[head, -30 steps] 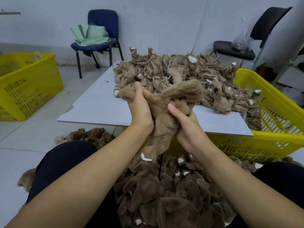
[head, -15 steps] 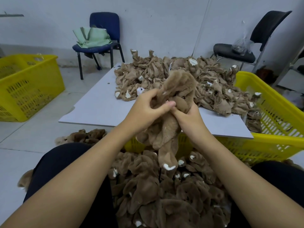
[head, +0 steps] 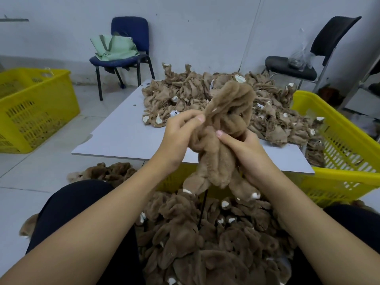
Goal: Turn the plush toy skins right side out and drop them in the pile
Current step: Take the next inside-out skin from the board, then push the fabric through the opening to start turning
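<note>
Both the left hand (head: pixel 181 132) and right hand (head: pixel 244 153) curl fingers around a brown plush skin (head: pixel 224 136), seemingly fur-side out.

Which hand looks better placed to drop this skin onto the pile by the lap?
Probably the right hand: it grips the plush skin round its middle, directly above the lap pile. The left hand only pinches an upper fold.

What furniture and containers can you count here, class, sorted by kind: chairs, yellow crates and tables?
Chairs: 2, one blue and one black
Yellow crates: 2, one at the left and one at the right
Tables: 1, white
Total: 5
</note>
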Motion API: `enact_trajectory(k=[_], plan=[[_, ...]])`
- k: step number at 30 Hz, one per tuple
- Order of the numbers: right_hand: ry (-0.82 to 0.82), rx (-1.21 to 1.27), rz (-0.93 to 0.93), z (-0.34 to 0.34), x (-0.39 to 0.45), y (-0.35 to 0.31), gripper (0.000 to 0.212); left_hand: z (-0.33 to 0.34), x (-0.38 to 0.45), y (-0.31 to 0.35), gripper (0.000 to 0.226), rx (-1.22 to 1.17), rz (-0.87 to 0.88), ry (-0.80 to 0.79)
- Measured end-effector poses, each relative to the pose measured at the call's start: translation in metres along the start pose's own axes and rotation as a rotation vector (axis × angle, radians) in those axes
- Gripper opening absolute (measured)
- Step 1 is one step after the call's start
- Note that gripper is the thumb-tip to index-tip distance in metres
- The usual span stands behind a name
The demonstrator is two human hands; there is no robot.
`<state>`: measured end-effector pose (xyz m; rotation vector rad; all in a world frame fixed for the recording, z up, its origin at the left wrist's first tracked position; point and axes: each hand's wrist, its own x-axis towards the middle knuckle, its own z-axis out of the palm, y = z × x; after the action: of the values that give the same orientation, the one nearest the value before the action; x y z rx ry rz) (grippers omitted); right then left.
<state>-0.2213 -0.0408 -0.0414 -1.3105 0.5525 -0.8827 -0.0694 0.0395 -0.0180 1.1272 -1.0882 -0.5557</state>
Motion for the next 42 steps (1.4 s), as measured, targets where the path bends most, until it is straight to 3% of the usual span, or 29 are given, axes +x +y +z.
enact_trajectory(k=[3, 7, 10, 12, 13, 16, 18, 21, 24, 27, 29, 31, 33, 36, 42], plan=[[0.191, -0.188, -0.105, 0.004, -0.002, 0.005, 0.03, -0.003, 0.001, 0.002, 0.023, 0.027, 0.004, 0.062], [0.226, -0.293, -0.147, 0.009, -0.008, 0.008, 0.024, 0.001, -0.005, 0.001, 0.015, 0.206, 0.116, 0.051], [0.126, -0.279, -0.072, 0.012, -0.007, 0.009, 0.025, 0.007, -0.009, 0.006, 0.02, 0.191, 0.17, 0.021], [0.082, -0.246, 0.075, 0.011, -0.004, 0.009, 0.035, 0.011, -0.011, 0.011, 0.034, 0.098, 0.117, -0.03], [-0.033, -0.2, 0.127, 0.011, -0.009, 0.01, 0.039, 0.012, -0.012, 0.013, 0.037, 0.029, 0.056, -0.056], [-0.126, -0.08, 0.088, 0.015, -0.004, 0.001, 0.059, 0.011, -0.008, 0.012, 0.039, -0.092, -0.101, -0.109], [-0.243, 0.011, 0.109, 0.016, -0.006, 0.005, 0.044, 0.008, -0.005, 0.012, 0.03, -0.058, -0.132, -0.104], [-0.387, -0.19, -0.028, 0.006, -0.01, 0.015, 0.045, 0.005, -0.007, 0.01, 0.034, 0.057, -0.063, -0.129], [-0.203, -0.219, 0.009, 0.002, -0.009, 0.017, 0.036, 0.004, -0.01, 0.007, 0.029, 0.138, 0.028, -0.132], [0.011, -0.19, 0.019, -0.002, -0.007, 0.02, 0.034, 0.006, -0.009, 0.0, 0.026, 0.347, 0.054, -0.005], [0.086, -0.151, 0.012, -0.005, -0.008, 0.022, 0.017, 0.004, -0.008, -0.009, 0.035, 0.447, -0.122, 0.056], [0.12, -0.082, 0.022, -0.004, -0.01, 0.023, 0.025, 0.0, -0.008, -0.015, 0.044, 0.326, -0.406, 0.002], [0.111, 0.042, 0.054, 0.0, -0.011, 0.022, 0.032, -0.001, -0.009, -0.022, 0.034, 0.192, -0.5, -0.071], [0.087, 0.147, 0.061, 0.004, -0.011, 0.02, 0.03, 0.005, -0.013, -0.023, 0.028, 0.17, -0.36, -0.068], [0.009, -0.07, -0.114, 0.003, -0.008, 0.013, 0.024, 0.011, -0.009, -0.016, 0.018, 0.223, -0.067, 0.035]])
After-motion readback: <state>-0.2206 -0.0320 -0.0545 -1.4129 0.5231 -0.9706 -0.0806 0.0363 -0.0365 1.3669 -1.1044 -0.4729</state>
